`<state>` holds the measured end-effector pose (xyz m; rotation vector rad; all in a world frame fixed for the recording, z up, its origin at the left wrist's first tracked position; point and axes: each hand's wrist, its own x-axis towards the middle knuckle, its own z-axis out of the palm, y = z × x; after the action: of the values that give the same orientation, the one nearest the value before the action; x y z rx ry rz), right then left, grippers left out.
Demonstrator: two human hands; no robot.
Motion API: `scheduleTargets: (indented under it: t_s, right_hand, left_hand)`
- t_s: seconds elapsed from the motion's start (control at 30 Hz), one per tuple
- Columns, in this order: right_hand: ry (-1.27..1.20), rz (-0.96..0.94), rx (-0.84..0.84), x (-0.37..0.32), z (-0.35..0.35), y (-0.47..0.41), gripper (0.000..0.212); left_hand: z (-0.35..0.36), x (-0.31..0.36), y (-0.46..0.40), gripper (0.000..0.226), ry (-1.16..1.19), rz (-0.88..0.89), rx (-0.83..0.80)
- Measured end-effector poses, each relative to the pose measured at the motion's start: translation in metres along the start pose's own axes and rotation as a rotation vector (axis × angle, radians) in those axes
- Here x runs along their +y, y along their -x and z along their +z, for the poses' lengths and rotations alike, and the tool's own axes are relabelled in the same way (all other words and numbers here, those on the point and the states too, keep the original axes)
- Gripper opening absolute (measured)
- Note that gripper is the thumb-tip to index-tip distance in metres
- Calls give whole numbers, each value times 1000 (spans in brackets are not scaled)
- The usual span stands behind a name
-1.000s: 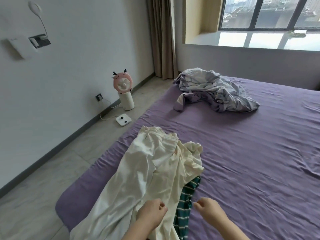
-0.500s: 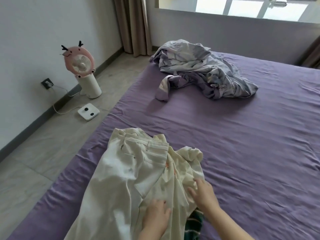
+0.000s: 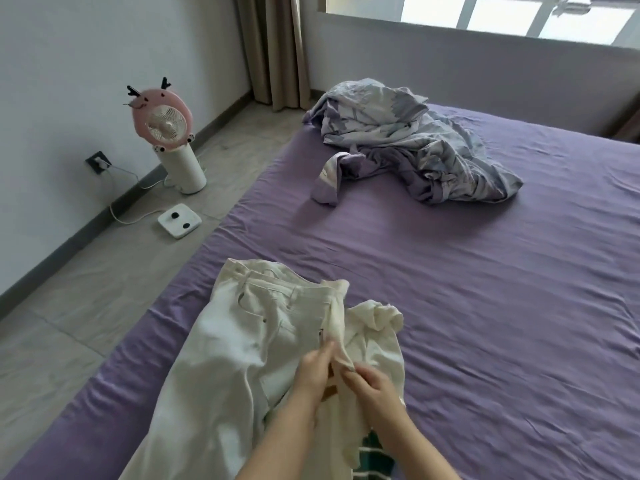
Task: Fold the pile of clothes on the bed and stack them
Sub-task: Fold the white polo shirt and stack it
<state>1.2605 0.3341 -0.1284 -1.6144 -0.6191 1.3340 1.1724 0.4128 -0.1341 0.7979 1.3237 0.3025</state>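
Note:
A pair of white trousers lies on the purple bed, waistband away from me, legs running off the near edge. A crumpled cream garment sits against its right side. A green-and-white striped garment peeks out underneath at the bottom. My left hand pinches the trousers' right edge near the pocket seam. My right hand grips the same fold of white cloth just beside it; the two hands nearly touch.
A rumpled grey-lilac duvet lies at the far side of the bed. On the floor to the left stand a pink fan on a white base and a white scale. Curtains hang in the far corner.
The camera came closer and tilted down. Both hands moved up the trousers from flat on the cloth and came together, now pinching its right edge.

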Motion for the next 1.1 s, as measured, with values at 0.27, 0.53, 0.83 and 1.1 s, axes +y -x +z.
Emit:
scheduleTargets:
  t_s: [0.27, 0.53, 0.83, 1.1]
  right_hand:
    - [68, -188, -263, -60, -19, 120, 13]
    - [711, -619, 53, -112, -78, 193, 52]
    - [427, -692, -94, -192, -90, 340, 33]
    - [581, -595, 10, -225, -106, 434, 26]
  left_hand:
    - [-1, 60, 104, 22, -82, 101, -30]
    - [-5, 78, 265, 11, -198, 377, -219]
    - [-7, 87, 440, 24, -454, 676, -190]
    - [57, 38, 513, 64, -660, 1030, -389]
